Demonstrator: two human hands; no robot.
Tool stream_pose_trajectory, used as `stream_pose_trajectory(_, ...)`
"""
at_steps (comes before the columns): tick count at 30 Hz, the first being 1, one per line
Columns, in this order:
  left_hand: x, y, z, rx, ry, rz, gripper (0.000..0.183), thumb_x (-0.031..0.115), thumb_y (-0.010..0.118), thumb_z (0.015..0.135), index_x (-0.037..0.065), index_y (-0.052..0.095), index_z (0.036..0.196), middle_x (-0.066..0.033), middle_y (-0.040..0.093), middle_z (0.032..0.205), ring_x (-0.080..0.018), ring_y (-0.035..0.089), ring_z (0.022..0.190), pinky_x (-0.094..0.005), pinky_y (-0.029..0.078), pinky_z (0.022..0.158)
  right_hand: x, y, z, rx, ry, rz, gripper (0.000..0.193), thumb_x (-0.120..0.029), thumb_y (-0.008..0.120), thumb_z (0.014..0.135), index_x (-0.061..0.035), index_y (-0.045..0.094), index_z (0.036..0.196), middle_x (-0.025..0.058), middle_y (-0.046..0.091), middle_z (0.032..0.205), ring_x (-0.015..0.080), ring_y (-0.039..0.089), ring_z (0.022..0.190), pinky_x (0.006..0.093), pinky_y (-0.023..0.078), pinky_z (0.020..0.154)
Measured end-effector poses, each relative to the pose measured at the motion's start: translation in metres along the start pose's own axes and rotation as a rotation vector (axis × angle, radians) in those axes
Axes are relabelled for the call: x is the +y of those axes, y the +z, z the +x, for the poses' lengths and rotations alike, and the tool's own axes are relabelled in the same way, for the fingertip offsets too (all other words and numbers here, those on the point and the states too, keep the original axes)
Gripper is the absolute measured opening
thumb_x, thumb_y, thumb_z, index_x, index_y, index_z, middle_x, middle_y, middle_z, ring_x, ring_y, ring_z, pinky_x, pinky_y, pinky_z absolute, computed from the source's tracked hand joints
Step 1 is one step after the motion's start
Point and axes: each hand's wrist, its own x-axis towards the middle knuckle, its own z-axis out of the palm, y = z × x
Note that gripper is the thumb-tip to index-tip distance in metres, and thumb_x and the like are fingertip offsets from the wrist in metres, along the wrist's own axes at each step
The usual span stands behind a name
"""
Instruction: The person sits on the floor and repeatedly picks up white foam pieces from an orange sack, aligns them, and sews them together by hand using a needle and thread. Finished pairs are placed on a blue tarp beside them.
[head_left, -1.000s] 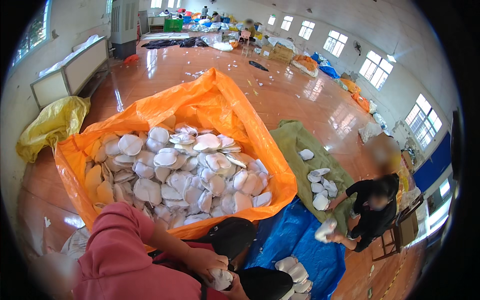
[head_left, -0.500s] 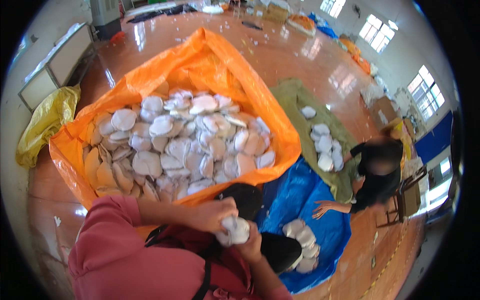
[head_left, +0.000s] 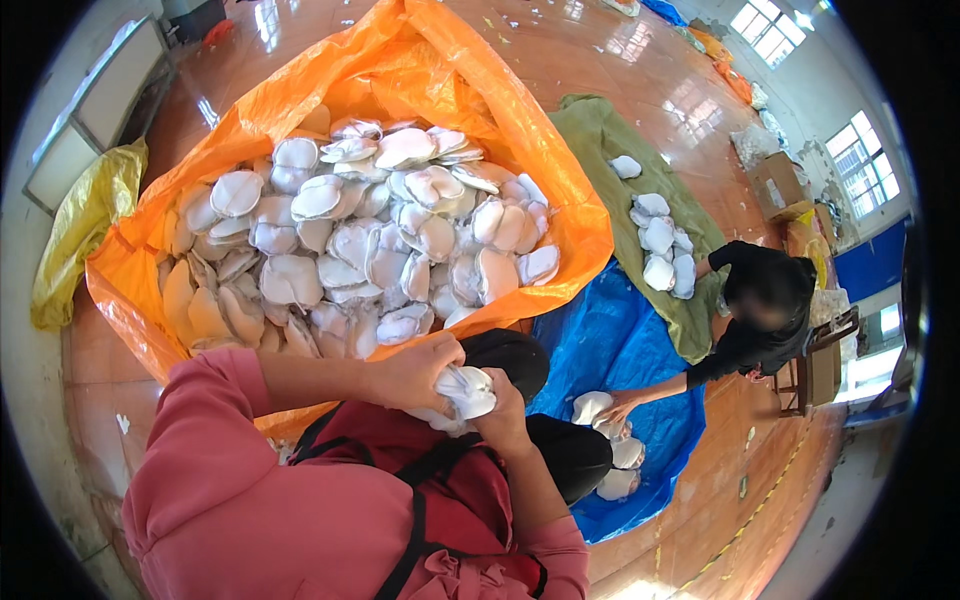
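Observation:
Over my lap, a small bundle of white rounded pads [head_left: 468, 391] is gripped between both hands. My left hand [head_left: 415, 374] is closed round its left side, and my right hand [head_left: 503, 412] clasps the right side. The fingers partly cover the bundle, so I cannot tell how many pads are in it. Just beyond my hands lies a big heap of similar white and cream pads [head_left: 350, 240], inside an orange woven plastic sack [head_left: 480, 75] with its sides spread wide. Many of these pads sit in small stacks.
At the right, a person in black [head_left: 765, 300] reaches a hand [head_left: 625, 402] onto pads [head_left: 622, 455] on a blue sheet [head_left: 590, 330]. More pads [head_left: 660, 240] lie on a green sheet [head_left: 600, 130]. A yellow sack [head_left: 90, 230] is at the left. A wooden chair [head_left: 815, 365] stands behind the person.
The other person's hand has moved left and onto the pads on the blue sheet. My view has tilted lower. My hands still hold the bundle, which has turned slightly.

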Motion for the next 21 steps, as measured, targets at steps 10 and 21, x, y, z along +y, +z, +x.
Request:
stream_pose_trajectory(10,-0.016,0.01,0.002,0.07,0.006,0.031,0.061,0.024,0.086,0.065,0.005,0.052,0.111,-0.0136,0.054,0.111,-0.0324,0.056,0.107,-0.0403,0.046,0.089,0.011,-0.033,0.001,-0.377,0.129,0.205,0.085,-0.032,0.086,0.072,-0.0006,0.041,0.138,0.0115,0.055,0.124,0.0178,0.053,0.113,0.0323,0.044,0.098)
stream_pose_trajectory(21,-0.025,0.022,-0.011,0.239,0.454,0.272,0.04,0.012,0.074,0.074,-0.001,0.054,0.105,-0.0164,0.055,0.106,-0.0339,0.06,0.094,-0.0391,0.052,0.08,0.016,-0.023,-0.008,-0.288,-0.071,0.056,0.078,-0.014,0.087,0.068,-0.0064,0.045,0.133,0.0129,0.056,0.122,0.0225,0.056,0.112,0.0338,0.046,0.096)
